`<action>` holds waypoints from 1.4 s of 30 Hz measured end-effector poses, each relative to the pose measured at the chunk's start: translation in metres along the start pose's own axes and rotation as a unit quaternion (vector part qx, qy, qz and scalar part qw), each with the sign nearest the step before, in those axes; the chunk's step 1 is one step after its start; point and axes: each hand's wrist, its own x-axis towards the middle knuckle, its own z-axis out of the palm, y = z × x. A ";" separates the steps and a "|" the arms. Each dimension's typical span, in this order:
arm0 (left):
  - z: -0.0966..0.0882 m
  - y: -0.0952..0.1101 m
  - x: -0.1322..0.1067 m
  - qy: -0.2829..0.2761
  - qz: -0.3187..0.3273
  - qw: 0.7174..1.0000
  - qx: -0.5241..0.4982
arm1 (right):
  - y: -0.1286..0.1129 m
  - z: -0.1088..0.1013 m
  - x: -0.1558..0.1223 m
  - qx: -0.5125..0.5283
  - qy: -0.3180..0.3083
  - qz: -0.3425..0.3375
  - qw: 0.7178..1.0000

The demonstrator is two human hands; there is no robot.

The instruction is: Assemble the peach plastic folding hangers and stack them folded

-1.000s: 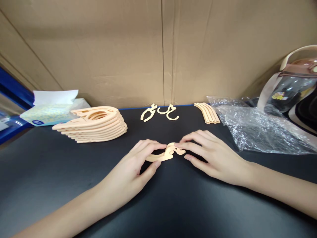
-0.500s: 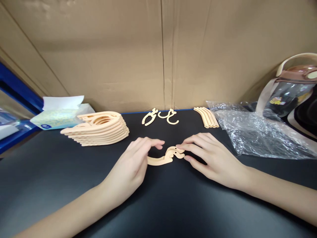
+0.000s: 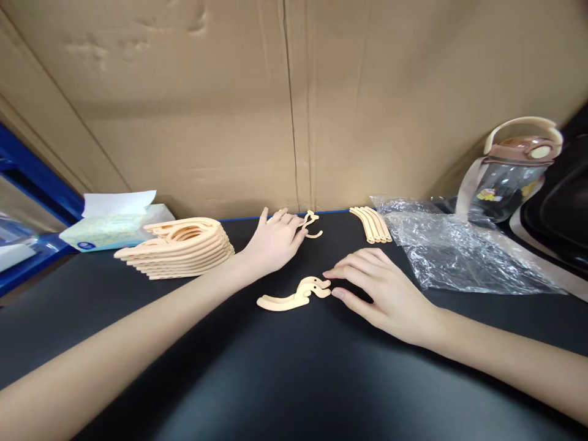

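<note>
The left hand point(image 3: 281, 240) partly hides pale hooks point(image 3: 311, 216); grip unclear.

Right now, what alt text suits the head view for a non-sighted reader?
A person's left hand partly covers small cream hooks near the back of a black table; the open right hand is beside curved cream pieces. Stacked cream parts and a tissue box sit left; cream strips, clear plastic and a bottle, right.

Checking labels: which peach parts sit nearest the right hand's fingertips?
The foreground curved pair by the right hand; the stack, hooks and strips lie farther back.
</note>
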 end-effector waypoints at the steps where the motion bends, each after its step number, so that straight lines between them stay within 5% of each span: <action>1: 0.001 0.001 0.002 0.000 0.001 1.000 0.010 | 0.000 0.000 0.000 0.003 0.000 0.001 1.000; 10: -0.007 0.024 -0.006 0.031 0.091 0.990 0.100 | -0.002 -0.002 0.002 0.020 -0.006 -0.007 1.000; 18: 0.003 0.022 0.023 0.017 0.242 0.954 0.176 | -0.003 -0.001 0.001 -0.005 0.005 0.002 1.000; 24: 0.000 0.025 0.037 0.023 0.294 0.935 0.195 | 0.016 -0.011 0.003 -0.100 0.042 0.110 0.988; 28: -0.012 0.027 0.033 0.077 0.293 0.935 0.186 | 0.038 -0.014 0.004 -0.130 -0.012 0.209 0.969; 35: -0.053 0.039 -0.035 0.158 0.281 0.931 0.170 | 0.059 0.000 -0.002 -0.196 -0.060 0.209 0.956; 42: -0.053 0.062 -0.131 0.108 0.265 0.957 0.041 | 0.063 0.004 -0.003 -0.191 -0.071 0.203 0.958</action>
